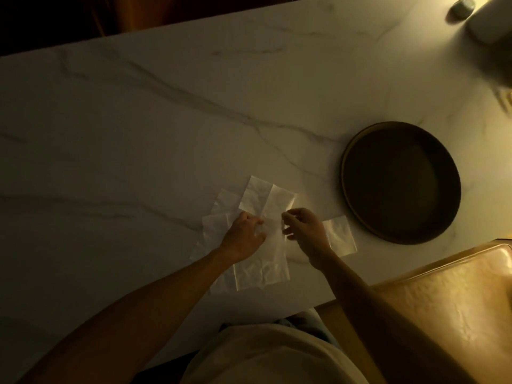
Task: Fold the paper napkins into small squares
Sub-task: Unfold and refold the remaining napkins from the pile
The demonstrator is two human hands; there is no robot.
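Observation:
A thin white paper napkin (266, 206) lies unfolded in a long strip on the marble table, on top of other loose napkins (219, 214) spread to its left. My left hand (243, 234) presses down on the strip's middle with curled fingers. My right hand (302, 228) pinches the strip's right edge between thumb and fingers. A small folded napkin square (340, 236) rests on the table just right of my right hand. The lower part of the strip (263, 273) is creased and wrinkled.
A dark round tray (357, 151) sits on the table to the right. A tan leather chair seat (443, 295) is at the lower right. A white object (487, 26) and a small dark item (461, 8) stand at the far right corner.

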